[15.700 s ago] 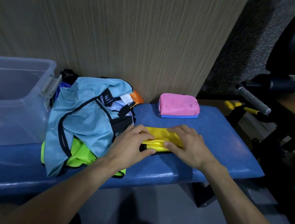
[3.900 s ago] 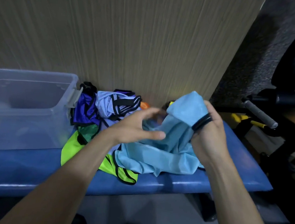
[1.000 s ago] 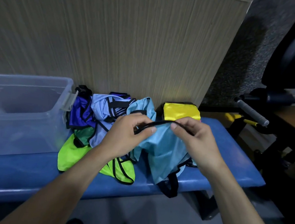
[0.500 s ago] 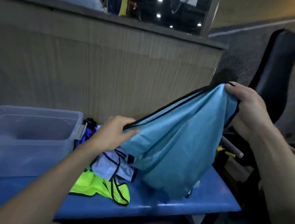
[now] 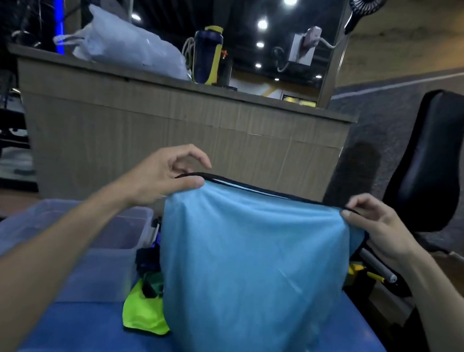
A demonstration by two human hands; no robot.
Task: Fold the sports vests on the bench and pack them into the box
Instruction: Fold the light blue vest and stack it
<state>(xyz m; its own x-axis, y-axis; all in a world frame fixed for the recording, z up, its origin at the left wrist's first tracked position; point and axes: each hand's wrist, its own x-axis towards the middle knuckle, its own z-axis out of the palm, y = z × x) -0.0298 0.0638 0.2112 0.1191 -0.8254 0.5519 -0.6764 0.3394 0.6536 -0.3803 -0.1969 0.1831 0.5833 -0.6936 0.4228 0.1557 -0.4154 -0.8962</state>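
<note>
A light blue vest (image 5: 252, 265) with black trim hangs spread out in front of me above the blue bench (image 5: 356, 346). My left hand (image 5: 167, 174) pinches its top edge at the left corner. My right hand (image 5: 378, 224) pinches the same edge at the right corner. Behind the hanging cloth, a neon green vest (image 5: 143, 313) and dark vests (image 5: 147, 259) lie on the bench. The clear plastic box (image 5: 96, 235) stands at the bench's left end. The hanging vest hides the rest of the pile.
A wooden counter (image 5: 172, 128) rises behind the bench, with a plastic bag (image 5: 130, 45) and a bottle (image 5: 207, 54) on top. A black padded gym seat (image 5: 426, 160) and a metal handle (image 5: 376, 267) stand at the right.
The blue vest's top edge now hangs level and spread wide: my left hand rose while my right came down. My head tilted up, showing the counter top.
</note>
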